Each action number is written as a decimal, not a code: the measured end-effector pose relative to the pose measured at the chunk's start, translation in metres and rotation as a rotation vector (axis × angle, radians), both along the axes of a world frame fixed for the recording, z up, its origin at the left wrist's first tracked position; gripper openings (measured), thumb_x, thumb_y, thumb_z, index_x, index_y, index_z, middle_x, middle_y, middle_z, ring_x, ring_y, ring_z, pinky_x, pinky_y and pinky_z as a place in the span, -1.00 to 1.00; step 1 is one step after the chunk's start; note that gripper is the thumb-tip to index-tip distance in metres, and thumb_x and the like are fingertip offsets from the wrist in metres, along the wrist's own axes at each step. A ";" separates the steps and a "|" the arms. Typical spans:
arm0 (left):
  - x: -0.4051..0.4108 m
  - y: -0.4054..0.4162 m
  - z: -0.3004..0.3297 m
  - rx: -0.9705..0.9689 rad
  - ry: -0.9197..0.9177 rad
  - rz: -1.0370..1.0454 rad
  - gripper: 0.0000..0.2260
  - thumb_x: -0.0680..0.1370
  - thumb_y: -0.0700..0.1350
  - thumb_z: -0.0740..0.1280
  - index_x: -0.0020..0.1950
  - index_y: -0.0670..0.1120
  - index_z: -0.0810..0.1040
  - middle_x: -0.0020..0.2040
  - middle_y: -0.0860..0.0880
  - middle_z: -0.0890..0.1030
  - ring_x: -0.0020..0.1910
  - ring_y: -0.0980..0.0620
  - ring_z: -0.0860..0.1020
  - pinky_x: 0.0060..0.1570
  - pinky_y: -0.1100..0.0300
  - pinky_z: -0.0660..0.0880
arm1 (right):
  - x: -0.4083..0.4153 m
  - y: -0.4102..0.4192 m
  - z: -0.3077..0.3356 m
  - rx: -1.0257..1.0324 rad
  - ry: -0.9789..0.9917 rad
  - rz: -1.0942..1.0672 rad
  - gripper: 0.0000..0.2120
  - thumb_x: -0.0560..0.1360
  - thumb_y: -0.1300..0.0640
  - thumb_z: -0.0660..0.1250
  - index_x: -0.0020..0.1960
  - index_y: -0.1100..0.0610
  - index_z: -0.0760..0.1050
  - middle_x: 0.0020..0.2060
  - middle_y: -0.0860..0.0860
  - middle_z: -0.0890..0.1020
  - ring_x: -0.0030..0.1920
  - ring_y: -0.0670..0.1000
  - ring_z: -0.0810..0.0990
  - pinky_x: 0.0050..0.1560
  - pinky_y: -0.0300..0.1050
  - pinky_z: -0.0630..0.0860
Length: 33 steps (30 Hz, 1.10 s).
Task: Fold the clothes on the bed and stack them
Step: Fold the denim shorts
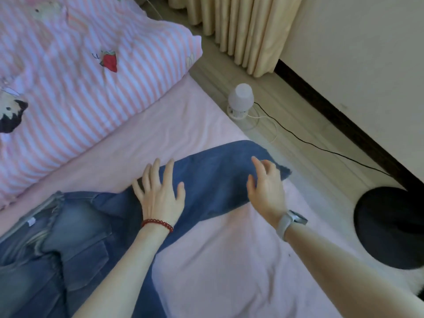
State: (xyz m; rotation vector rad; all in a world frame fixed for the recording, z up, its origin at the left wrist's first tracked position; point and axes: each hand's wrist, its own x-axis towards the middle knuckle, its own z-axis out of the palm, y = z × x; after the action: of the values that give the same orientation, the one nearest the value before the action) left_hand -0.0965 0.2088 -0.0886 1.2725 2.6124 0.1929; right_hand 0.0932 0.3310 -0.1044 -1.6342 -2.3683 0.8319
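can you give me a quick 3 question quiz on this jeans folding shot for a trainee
1. True or false: the left hand lies flat with spread fingers on the jeans.
2. Which wrist wears the red bead bracelet? A left, B right
3. Fill in: the white lamp stands on the ____ beside the bed.

Key: 1 true; 2 A, the right hand side has the watch; 3 floor.

My jeans (68,237) run off the frame's left and bottom edges; the striped quilt (75,72) is cut off top-left.
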 end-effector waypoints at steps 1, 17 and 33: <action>0.011 -0.014 -0.003 -0.019 -0.014 0.024 -0.48 0.49 0.05 0.14 0.45 -0.04 0.28 0.45 -0.19 0.26 0.43 -0.21 0.20 0.33 -0.33 0.02 | 0.000 -0.022 -0.004 0.049 0.030 0.128 -0.57 0.52 0.16 0.15 0.39 0.13 0.32 0.26 0.21 0.43 0.21 0.26 0.44 0.09 0.17 0.49; 0.042 -0.214 0.024 0.383 -0.196 0.596 -0.61 0.45 -0.07 0.14 0.15 -0.25 0.52 0.14 -0.24 0.51 0.16 -0.09 0.42 0.23 0.18 0.28 | -0.008 -0.183 0.002 0.069 0.064 0.604 -0.51 0.41 0.06 0.14 0.33 0.14 0.30 0.18 0.16 0.49 0.14 0.14 0.43 0.04 0.03 0.50; 0.038 -0.384 0.017 0.426 -0.402 1.313 -0.41 0.42 0.19 0.21 0.06 -0.37 0.47 0.12 -0.33 0.51 0.13 -0.27 0.46 0.13 0.03 0.37 | -0.049 -0.311 0.019 -0.606 0.259 -0.197 -0.73 0.57 0.28 0.17 0.26 0.26 0.35 -0.05 0.06 0.54 0.00 0.13 0.53 -0.08 -0.23 0.39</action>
State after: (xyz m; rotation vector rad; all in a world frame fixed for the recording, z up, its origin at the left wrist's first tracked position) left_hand -0.0586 -0.1757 -0.0720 -0.5801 2.6147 1.0843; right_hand 0.0445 0.0198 -0.0850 -1.7680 -1.8404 1.7126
